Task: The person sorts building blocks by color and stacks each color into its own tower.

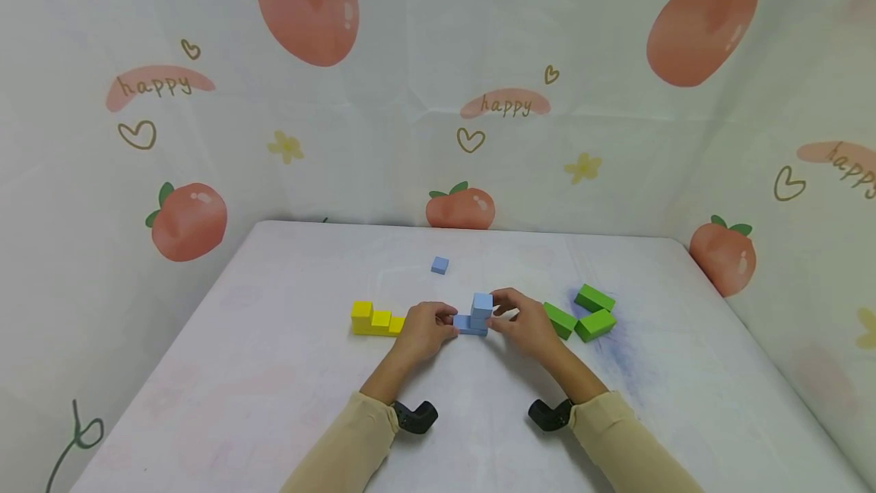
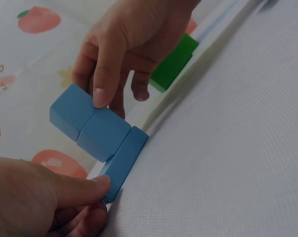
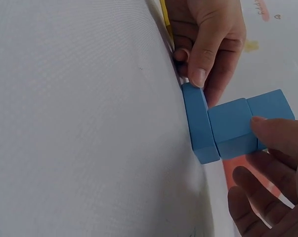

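A flat blue block point(image 1: 461, 322) lies on the table, and two blue cubes are stacked over its right end. The lower cube point(image 3: 230, 121) sits against the flat block; the upper cube point(image 1: 482, 304) tops it. My left hand point(image 1: 426, 329) pinches the flat block's left end, thumb on the near side. On the other side, my right hand point(image 1: 525, 323) holds the cubes, its thumb near the seam between them and fingers behind. In the left wrist view the upper cube point(image 2: 72, 112) looks slightly offset from the lower one.
Yellow blocks point(image 1: 361, 314) form a stepped shape left of my left hand, which partly covers them. Several green blocks point(image 1: 595, 325) lie right of my right hand. A small blue block point(image 1: 440, 265) sits farther back. A patterned cloth point(image 1: 383, 135) hangs behind the table.
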